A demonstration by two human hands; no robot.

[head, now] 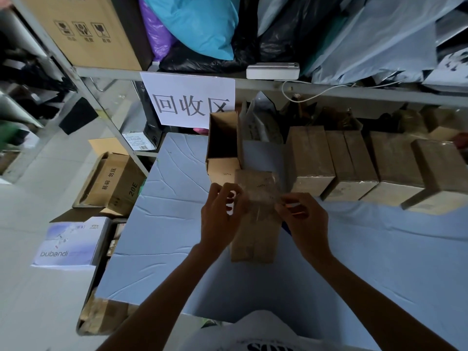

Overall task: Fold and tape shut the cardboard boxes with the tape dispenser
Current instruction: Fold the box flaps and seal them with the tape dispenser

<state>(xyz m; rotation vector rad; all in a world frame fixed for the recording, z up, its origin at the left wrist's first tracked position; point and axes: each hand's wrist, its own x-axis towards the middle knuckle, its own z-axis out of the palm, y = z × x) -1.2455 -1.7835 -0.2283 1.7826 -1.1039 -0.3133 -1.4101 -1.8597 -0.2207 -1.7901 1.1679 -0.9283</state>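
A white shirt (266, 333) fills the lowest edge, and two bare forearms reach out from it over the desk (164, 236), which is covered by a creased pale blue sheet. The left hand (220, 214) and the right hand (307, 221) meet at the far part of a closed cardboard box (253, 236). The box lies flat on the desk between them, its long side pointing away from the person.

The left hand's fingers are curled, thumb and forefinger pinching the left end of a strip of clear tape (263, 196) that spans the box's top. The right hand's fingers are curled round a small orange and white object (295, 210) at the strip's right end. Most of it is hidden, so I cannot tell whether it is the tape dispenser.

Just behind the box stands an open box (222, 138). To its right, a row of taped boxes (352, 163) sits side by side. On the floor left of the desk are a white carton (71, 241) printed "bubandi" and an open brown carton (114, 183) marked "20E".

Farther back a paper sign (188, 100) hangs from a metal shelf (114, 71), which carries a white device (272, 70), a blue bag (197, 24) and a large carton (81, 29).
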